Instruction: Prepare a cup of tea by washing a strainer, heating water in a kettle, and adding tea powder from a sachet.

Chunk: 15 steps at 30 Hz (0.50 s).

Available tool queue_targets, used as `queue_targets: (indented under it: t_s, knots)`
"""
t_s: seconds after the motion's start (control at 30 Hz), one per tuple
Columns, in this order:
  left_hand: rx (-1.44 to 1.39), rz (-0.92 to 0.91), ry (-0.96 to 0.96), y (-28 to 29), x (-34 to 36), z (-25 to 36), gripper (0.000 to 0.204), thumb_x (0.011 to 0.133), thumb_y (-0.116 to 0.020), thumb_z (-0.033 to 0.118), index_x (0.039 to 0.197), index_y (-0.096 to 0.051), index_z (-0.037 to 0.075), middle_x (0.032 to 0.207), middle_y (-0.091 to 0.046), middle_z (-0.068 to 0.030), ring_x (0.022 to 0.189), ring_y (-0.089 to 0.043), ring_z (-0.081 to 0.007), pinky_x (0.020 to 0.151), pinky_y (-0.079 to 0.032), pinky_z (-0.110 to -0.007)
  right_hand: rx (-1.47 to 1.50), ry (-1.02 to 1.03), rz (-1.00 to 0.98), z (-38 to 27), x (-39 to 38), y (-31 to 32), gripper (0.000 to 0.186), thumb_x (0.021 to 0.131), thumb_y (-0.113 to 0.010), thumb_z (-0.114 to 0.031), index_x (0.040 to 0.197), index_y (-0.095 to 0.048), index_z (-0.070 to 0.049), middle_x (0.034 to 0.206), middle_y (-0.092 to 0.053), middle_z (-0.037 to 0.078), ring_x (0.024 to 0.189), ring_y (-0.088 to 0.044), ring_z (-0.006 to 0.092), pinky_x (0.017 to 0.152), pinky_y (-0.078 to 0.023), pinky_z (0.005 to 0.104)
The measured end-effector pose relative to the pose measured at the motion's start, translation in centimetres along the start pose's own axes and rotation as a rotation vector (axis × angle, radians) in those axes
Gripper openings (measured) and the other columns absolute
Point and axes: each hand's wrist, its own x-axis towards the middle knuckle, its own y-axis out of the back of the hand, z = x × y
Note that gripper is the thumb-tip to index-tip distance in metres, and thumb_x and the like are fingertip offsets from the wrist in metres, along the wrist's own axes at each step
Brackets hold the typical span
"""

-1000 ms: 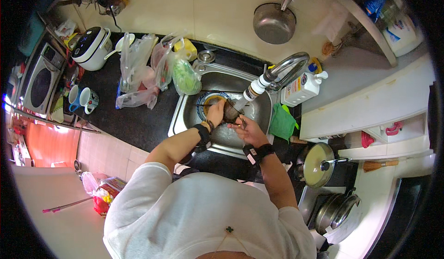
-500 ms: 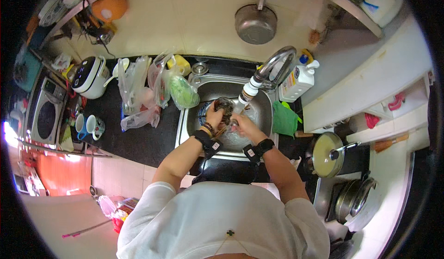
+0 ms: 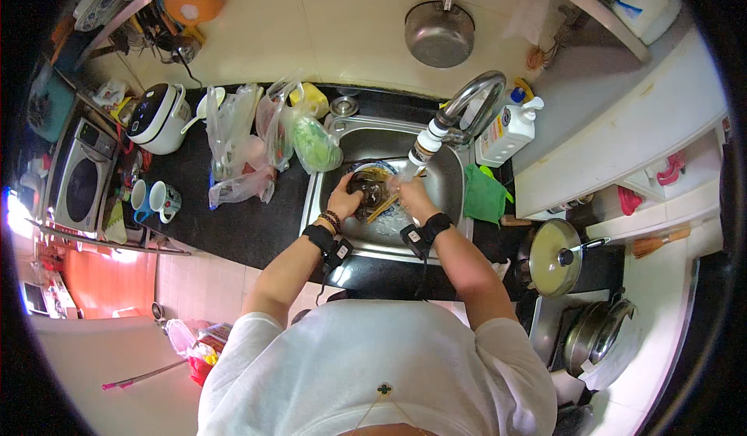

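Inside the steel sink [image 3: 317, 202], my left hand [image 3: 344, 201] grips the edge of a dark brown, shiny bowl [image 3: 364, 190]. Part of a blue-patterned bowl rim [image 3: 375, 165] shows behind and under it. My right hand [image 3: 418, 201] is closed beside the bowl, under the tap [image 3: 424, 146]; what its fingers hold is hidden. Several light wooden chopsticks [image 3: 381, 210] lie slanted between my hands, close to the right fingertips. Water stands or runs on the sink bottom.
Plastic bags with vegetables [image 3: 315, 144], two mugs [image 3: 163, 200] and a rice cooker [image 3: 158, 121] stand left on the black counter. To the right are a white pump bottle [image 3: 506, 136], a green cloth [image 3: 484, 195] and a lidded pan [image 3: 551, 258]. A saucepan [image 3: 440, 35] hangs on the wall.
My left hand has moved left and turned the dark bowl more open to view. My right hand has moved slightly right, and the chopsticks show more plainly. The view has shifted a little.
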Motion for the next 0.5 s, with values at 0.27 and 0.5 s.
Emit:
queue_targets:
  t_s: [0.27, 0.5]
  knots:
    - [-0.038, -0.074, -0.018, -1.7, 0.4, -1.4, 0.054, 0.075, -0.05, 0.008, 0.127, -0.033, 0.007, 0.103, -0.056, -0.0121, 0.084, -0.058, -0.0189, 0.069, -0.049, -0.028, 0.051, -0.096, -0.064, -0.8, -0.1, 0.0, 0.018, 0.079, -0.058, -0.022, 0.079, -0.057, -0.004, 0.061, -0.05, 0.001, 0.052, -0.046, 0.0074, 0.043, -0.03, 0.0218]
    - [-0.175, -0.234, 0.241, -2.4, -2.0, 4.3, 0.055, 0.075, -0.052, 0.016, 0.127, -0.034, 0.018, 0.105, -0.055, -0.0103, 0.08, -0.058, -0.0201, 0.047, -0.052, -0.029, -0.124, 0.093, 0.011, -2.7, -1.9, 0.5, 0.025, 0.078, -0.06, -0.019, 0.061, -0.056, -0.001, 0.059, -0.054, 0.007, 0.048, -0.049, 0.0072, 0.04, -0.036, 0.0221]
